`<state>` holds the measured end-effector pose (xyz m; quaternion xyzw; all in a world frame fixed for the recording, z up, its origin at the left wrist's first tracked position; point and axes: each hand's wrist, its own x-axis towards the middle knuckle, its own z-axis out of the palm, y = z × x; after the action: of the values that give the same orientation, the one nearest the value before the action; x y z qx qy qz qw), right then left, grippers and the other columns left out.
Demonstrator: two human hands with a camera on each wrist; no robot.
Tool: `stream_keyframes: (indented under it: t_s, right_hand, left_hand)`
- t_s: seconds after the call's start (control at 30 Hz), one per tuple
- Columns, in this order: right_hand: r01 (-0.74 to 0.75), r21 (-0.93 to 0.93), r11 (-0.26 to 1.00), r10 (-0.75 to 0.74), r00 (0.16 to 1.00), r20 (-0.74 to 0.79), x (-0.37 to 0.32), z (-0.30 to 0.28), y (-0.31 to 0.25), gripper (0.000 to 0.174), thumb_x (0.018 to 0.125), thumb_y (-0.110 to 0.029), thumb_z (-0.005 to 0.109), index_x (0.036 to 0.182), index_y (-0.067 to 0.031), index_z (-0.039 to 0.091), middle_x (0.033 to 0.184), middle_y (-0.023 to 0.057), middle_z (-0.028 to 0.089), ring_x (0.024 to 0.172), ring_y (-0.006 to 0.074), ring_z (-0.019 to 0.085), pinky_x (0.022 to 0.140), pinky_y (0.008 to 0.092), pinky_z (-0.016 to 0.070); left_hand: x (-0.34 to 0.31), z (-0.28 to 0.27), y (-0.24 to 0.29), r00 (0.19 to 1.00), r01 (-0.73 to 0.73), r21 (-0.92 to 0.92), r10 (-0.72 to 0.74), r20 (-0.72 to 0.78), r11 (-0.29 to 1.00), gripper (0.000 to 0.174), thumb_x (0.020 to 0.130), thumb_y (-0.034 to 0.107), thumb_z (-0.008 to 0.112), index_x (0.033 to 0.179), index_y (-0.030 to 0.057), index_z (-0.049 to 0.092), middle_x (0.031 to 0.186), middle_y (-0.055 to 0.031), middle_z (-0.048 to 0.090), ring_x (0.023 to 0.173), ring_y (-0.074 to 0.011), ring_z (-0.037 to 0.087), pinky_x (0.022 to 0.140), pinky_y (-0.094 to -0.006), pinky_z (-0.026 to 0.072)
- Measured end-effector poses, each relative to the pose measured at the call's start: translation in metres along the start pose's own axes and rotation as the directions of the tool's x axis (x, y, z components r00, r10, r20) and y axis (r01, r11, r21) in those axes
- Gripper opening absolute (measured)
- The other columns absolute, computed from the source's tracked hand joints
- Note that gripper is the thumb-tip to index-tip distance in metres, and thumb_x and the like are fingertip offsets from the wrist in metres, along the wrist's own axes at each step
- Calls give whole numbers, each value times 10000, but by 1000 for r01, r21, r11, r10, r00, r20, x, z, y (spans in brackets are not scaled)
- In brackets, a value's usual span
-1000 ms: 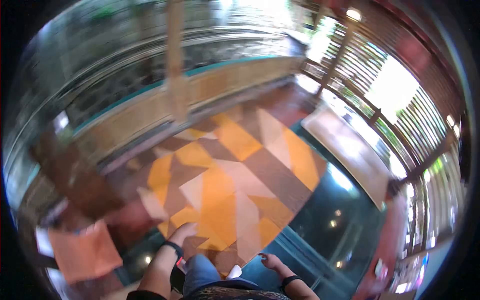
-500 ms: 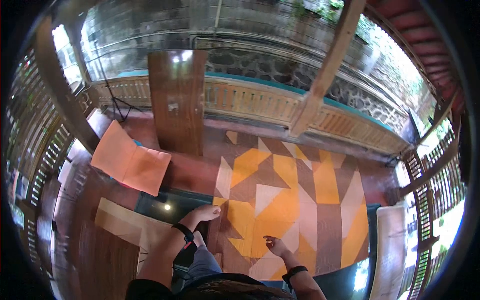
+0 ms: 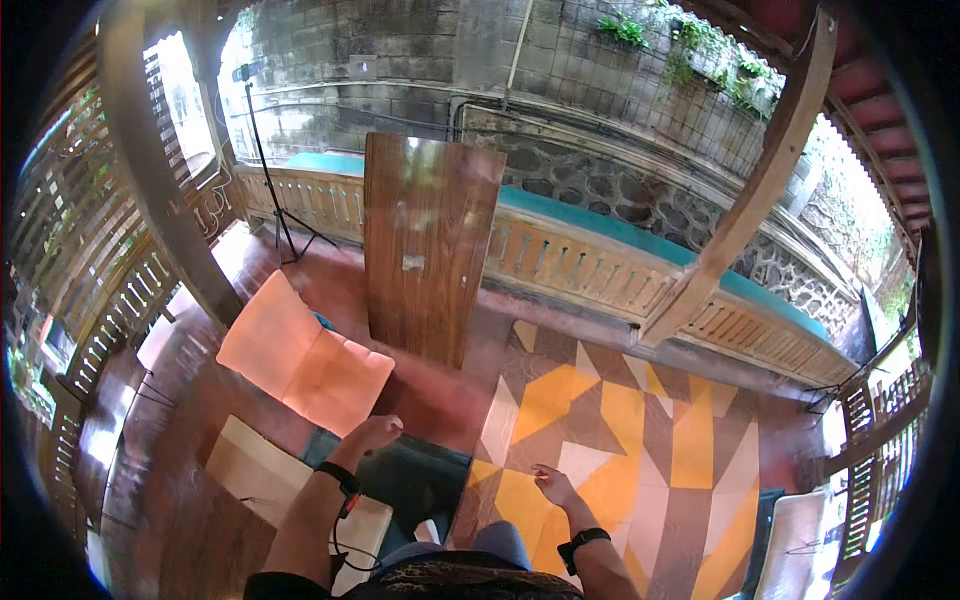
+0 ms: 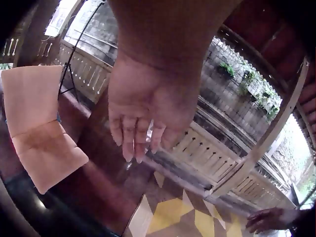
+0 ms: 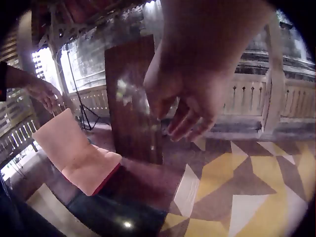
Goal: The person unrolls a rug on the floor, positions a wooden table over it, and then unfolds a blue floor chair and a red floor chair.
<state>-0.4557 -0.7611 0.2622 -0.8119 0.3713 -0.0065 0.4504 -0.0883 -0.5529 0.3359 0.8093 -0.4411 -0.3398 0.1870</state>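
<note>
Above the red floor [image 3: 445,405], my left hand [image 3: 375,434] hangs free, fingers loosely extended, near the orange padded chair [image 3: 310,350], which sits left of the geometric-patterned mat [image 3: 620,470]. My right hand [image 3: 556,487] is over the mat, fingers relaxed, slightly bent, empty. Hands well apart. Brown wooden panel [image 3: 430,240] upright beyond the chair, before the wooden balustrade [image 3: 580,275]; black tripod [image 3: 281,213] to its left.
</note>
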Motion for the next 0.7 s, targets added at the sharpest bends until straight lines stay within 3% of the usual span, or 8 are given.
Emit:
stream_keyframes:
  t_s: [0.23, 0.27, 0.37, 0.4, 0.5, 0.6, 0.67, 0.7]
  right_hand:
    - [-5, -100, 995, 6, 1000, 11, 110, -56, 24, 317, 792, -141, 546, 1106, -100, 547, 956, 118, 597, 876, 189, 575, 781, 290, 452]
    - [27, -30, 999, -26, 999, 40, 134, -67, 34, 315, 794, -139, 536, 1104, -82, 552, 951, 118, 599, 888, 192, 564, 794, 295, 442]
    - [-110, 114, 987, 100, 991, 89, 201, -106, 27, 321, 793, -142, 536, 1106, -72, 550, 945, 112, 601, 887, 192, 561, 792, 297, 440]
    - [-128, 62, 990, 120, 986, 112, 223, -119, 22, 338, 778, -182, 540, 1105, -96, 544, 931, 113, 617, 837, 231, 594, 759, 329, 460]
    - [90, -103, 991, -81, 993, 84, 297, -159, 0, 330, 790, -140, 537, 1112, -67, 547, 932, 103, 602, 841, 178, 562, 751, 292, 446]
    - [274, -107, 956, -261, 957, 127, 371, -186, -16, 339, 782, -145, 540, 1113, -75, 549, 932, 109, 603, 830, 183, 569, 747, 301, 451]
    - [276, -70, 958, -258, 945, 201, 398, -199, -49, 348, 778, -142, 541, 1120, -73, 543, 933, 109, 603, 844, 188, 569, 751, 305, 450]
    - [285, -56, 957, -265, 936, 231, 416, -208, -74, 353, 776, -140, 542, 1123, -73, 541, 934, 108, 603, 851, 191, 568, 752, 308, 449]
  left_hand:
    - [123, -45, -5, 976, -168, 21, 169, -133, 986, 233, 805, 239, 508, 985, 100, 558, 912, -155, 607, 875, -321, 569, 758, -384, 455]
    - [151, -44, -19, 964, -218, 8, 217, -156, 976, 234, 806, 240, 507, 991, 106, 559, 908, -154, 608, 871, -323, 569, 754, -384, 456]
    - [206, -45, -37, 938, -238, 23, 236, -255, 971, 233, 810, 237, 504, 991, 100, 558, 897, -147, 608, 849, -320, 574, 736, -385, 460]
    - [216, -51, -32, 932, -220, 37, 221, -288, 975, 233, 812, 236, 503, 988, 93, 557, 894, -145, 608, 839, -317, 576, 728, -386, 461]
    - [242, -63, -20, 922, -222, -14, 205, -328, 975, 247, 815, 233, 503, 987, 62, 547, 916, -137, 603, 822, -306, 582, 718, -383, 463]
    - [255, -81, -9, 853, -313, 77, 315, -415, 947, 247, 808, 229, 507, 980, 59, 554, 894, -131, 606, 820, -302, 586, 714, -382, 464]
    - [255, -83, -8, 895, -311, -218, 207, -396, 925, 168, 796, 159, 526, 927, 59, 560, 895, -136, 602, 814, -284, 583, 702, -356, 461]
    - [262, -90, -8, 892, -294, -245, 174, -417, 924, 150, 787, 141, 529, 911, 64, 566, 886, -136, 600, 811, -287, 580, 697, -357, 460]
